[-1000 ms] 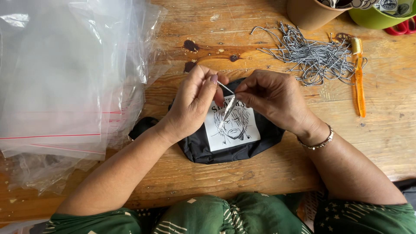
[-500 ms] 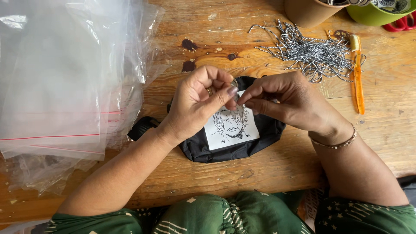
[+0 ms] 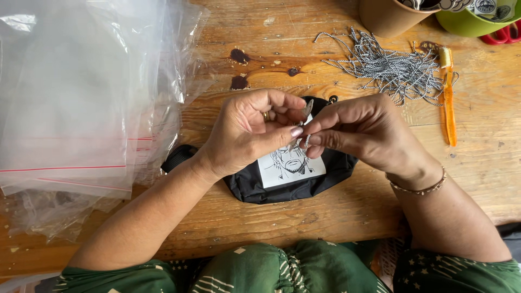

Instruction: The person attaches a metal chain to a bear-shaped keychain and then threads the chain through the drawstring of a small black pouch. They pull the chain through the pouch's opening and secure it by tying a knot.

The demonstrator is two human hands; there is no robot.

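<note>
- left hand (image 3: 247,135) and right hand (image 3: 361,133) meet above the small black fabric pouch with a white printed drawing panel (image 3: 287,173); both pinch a thin grey-white cord with a small metal piece (image 3: 304,122) between thumb and fingertips, grip narrow on each side
- pouch lies flat on the worn wooden desk (image 3: 304,222), just under the hands, near the person's edge; its black strap end (image 3: 176,156) sticks out to the left
- risk: cord is thin and the metal bit tiny, so a loose pinch could likely let it slip and drop onto the pouch or desk
- risk: fingers hide the exact spot being worked, so a threading miss or fraying of the cord end looks possible; cannot tell how the cord is attached
- risk: pouch is not pinned down by anything, so a tug may drag or tilt it
- pile of clear plastic zip bags with red seal lines (image 3: 81,92) fills the left side, touching the strap area; an elbow sweep could push them off
- heap of grey-white twisted cords (image 3: 388,65) lies well beyond the right hand; loose ends could snag
- orange plastic-handled tool (image 3: 448,103) lies just beside that heap
- brown cup (image 3: 388,16), green bowl (image 3: 477,21) and red scissor handles (image 3: 502,35) sit at the far edge, out of the way
- beaded bracelet (image 3: 418,187) on the right wrist, clear of the cord
</note>
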